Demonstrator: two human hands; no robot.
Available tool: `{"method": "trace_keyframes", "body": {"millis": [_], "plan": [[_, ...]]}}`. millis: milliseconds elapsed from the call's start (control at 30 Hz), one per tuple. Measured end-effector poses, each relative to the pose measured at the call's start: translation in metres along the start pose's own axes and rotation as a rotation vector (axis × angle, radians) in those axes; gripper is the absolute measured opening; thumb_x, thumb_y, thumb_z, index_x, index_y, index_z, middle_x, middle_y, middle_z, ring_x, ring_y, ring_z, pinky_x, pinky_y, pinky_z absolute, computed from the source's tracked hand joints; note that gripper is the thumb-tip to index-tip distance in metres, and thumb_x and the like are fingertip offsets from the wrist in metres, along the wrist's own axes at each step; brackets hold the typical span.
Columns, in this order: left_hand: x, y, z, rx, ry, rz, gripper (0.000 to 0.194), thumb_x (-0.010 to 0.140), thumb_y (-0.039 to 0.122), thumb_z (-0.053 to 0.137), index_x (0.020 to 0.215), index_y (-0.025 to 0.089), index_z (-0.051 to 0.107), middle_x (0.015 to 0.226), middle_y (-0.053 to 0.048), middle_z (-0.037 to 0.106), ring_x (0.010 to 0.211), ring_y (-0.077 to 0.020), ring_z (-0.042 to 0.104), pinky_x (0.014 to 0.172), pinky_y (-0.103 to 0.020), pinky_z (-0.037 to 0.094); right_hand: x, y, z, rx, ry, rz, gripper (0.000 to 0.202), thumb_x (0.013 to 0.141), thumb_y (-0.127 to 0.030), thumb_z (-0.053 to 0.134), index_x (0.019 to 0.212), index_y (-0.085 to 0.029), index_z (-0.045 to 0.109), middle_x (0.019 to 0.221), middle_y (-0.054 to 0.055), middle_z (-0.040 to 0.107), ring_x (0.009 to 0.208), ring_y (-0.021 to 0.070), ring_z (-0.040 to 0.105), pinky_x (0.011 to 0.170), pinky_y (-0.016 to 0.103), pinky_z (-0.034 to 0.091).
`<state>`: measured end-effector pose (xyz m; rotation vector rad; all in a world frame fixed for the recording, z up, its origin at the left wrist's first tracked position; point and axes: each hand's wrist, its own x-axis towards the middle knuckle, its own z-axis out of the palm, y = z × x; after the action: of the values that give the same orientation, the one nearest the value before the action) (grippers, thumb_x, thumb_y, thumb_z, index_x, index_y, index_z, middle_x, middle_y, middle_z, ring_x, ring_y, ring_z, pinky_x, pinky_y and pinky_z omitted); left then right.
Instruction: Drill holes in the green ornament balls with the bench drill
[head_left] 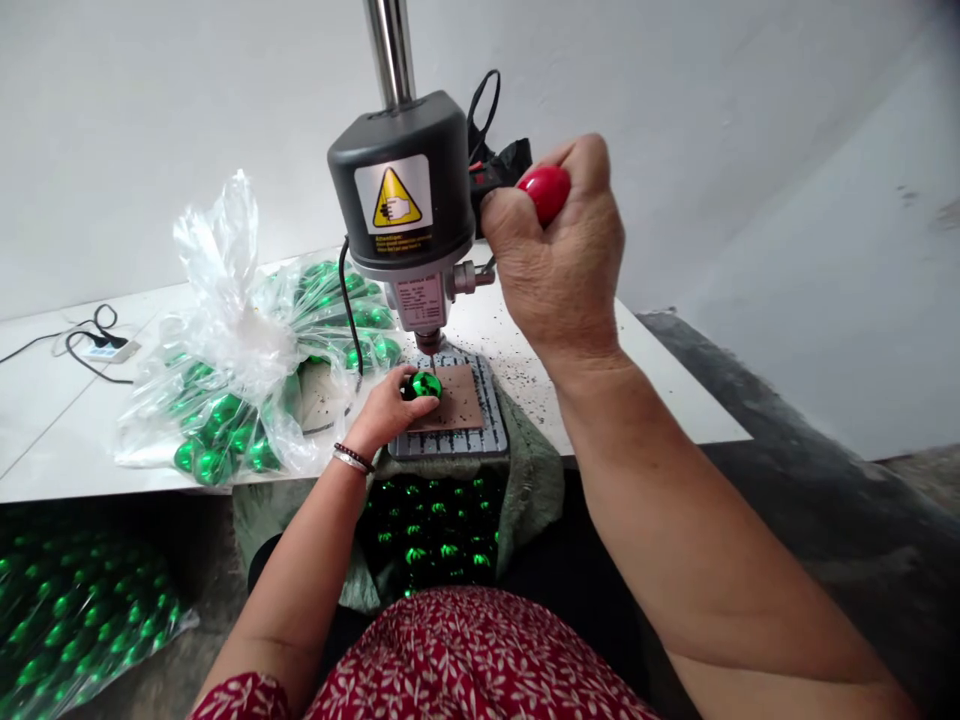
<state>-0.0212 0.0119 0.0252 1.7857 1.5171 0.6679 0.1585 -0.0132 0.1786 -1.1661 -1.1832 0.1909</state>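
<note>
Ball (pixel 427 386), green and shiny, is pinched between the thumb and fingers of the left hand (pixel 388 408) over a brown board (pixel 463 400) near the centre of the frame, just under the bit (pixel 433 363) of a drill press (pixel 405 125); whether the two touch cannot be told. A red knob (pixel 547 194), right of upper centre, is gripped by the curled fingers of the right hand (pixel 566 270). At left, green balls (pixel 229 440) are held in a clear bag (pixel 236 310).
</note>
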Motion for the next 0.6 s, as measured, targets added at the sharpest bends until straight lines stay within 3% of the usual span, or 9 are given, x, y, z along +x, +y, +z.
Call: {"method": "trace_keyframes", "body": {"millis": [167, 267, 600], "plan": [[0.002, 0.018, -0.002, 0.182, -0.040, 0.067, 0.053, 0.067, 0.028, 0.079, 0.118, 0.018, 0.067, 0.101, -0.005, 0.073, 0.090, -0.0213, 0.066, 0.085, -0.032, 0.051, 0.000, -0.004, 0.000, -0.001, 0.000, 0.037, 0.027, 0.082, -0.015, 0.059, 0.077, -0.019, 0.032, 0.070, -0.008, 0.037, 0.065, 0.0023, 0.031, 0.074, 0.018, 0.035], [0.003, 0.024, -0.001, 0.183, -0.075, 0.066, 0.053, 0.066, 0.028, 0.079, 0.117, 0.018, 0.069, 0.098, -0.003, 0.073, 0.088, -0.0205, 0.066, 0.084, -0.031, 0.051, 0.001, -0.005, 0.000, -0.005, -0.007, 0.053, 0.028, 0.081, -0.014, 0.059, 0.076, -0.019, 0.031, 0.070, -0.008, 0.036, 0.066, 0.0029, 0.030, 0.074, 0.018, 0.034], [0.014, -0.003, -0.007, -0.067, -0.161, 0.059, 0.051, 0.074, 0.043, 0.071, 0.120, 0.020, 0.070, 0.101, -0.002, 0.074, 0.098, -0.0209, 0.064, 0.092, -0.032, 0.048, 0.000, -0.006, 0.000, -0.032, -0.017, 0.047, 0.029, 0.083, -0.012, 0.055, 0.076, -0.020, 0.029, 0.072, -0.008, 0.034, 0.067, 0.0033, 0.028, 0.075, 0.017, 0.034]]}}
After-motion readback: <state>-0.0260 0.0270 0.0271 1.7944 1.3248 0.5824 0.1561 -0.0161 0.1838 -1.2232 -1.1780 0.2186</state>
